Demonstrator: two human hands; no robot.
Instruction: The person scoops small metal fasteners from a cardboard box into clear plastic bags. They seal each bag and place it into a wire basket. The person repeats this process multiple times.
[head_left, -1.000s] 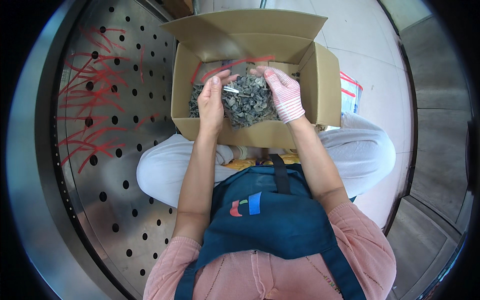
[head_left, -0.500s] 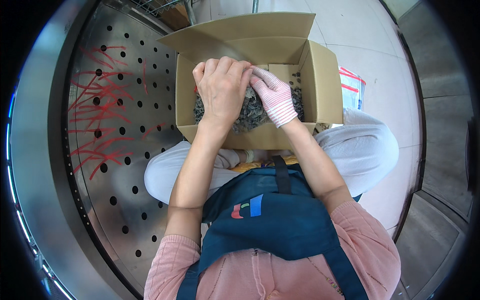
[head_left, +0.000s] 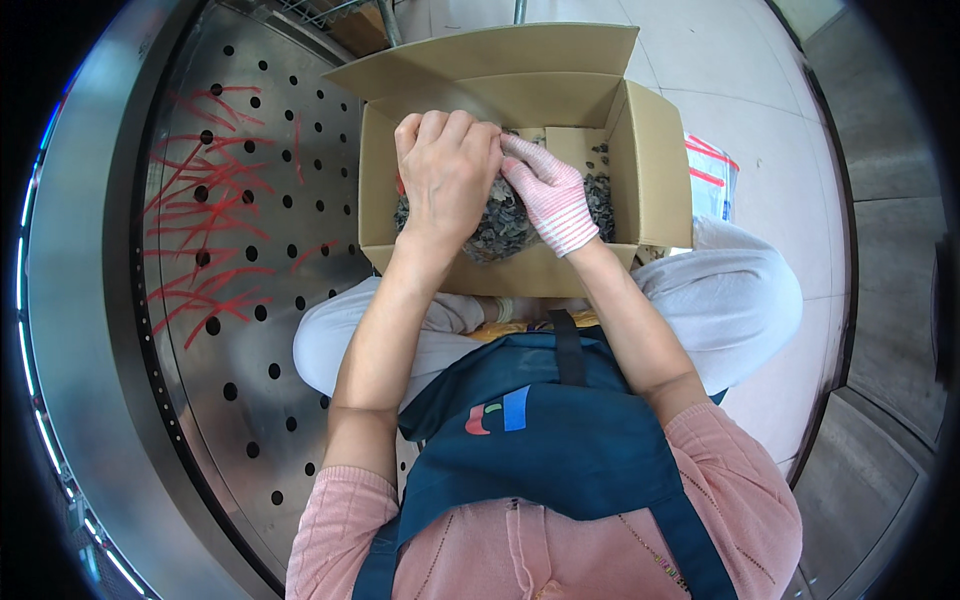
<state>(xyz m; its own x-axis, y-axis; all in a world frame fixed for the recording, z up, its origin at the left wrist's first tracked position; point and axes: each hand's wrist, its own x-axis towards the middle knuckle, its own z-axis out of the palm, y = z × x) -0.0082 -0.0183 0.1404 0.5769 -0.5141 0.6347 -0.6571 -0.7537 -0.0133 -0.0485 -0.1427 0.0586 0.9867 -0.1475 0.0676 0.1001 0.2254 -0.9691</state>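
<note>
The bare left hand [head_left: 445, 180] is turned back up with its fingers curled, and its fingertips meet those of the right hand [head_left: 548, 195], which wears a striped glove [head_left: 563, 215]; both are above the middle of the box [head_left: 660, 175]. The fingers look bunched in a pinch, but the left hand covers whatever lies between them, so I cannot tell what they grip. The dark dried flakes [head_left: 500, 230] lie inside the box, below the hands, seemingly in a clear bag whose edges are hard to make out. For fine fingertip work like this, I would keep both hands low over the box so stray bits drop back inside, let the gloved hand steady while the bare one does the finer turning, and avoid tugging upward, which could spill the flakes. Compared with a second ago, the hands have closed from apart to meeting, the left has rolled from palm inward to back up, and the pale strip by its fingers is out of sight. Past the box's near side are the bent knees [head_left: 735, 290]; left of the box stands a holed metal panel [head_left: 240, 420].
</note>
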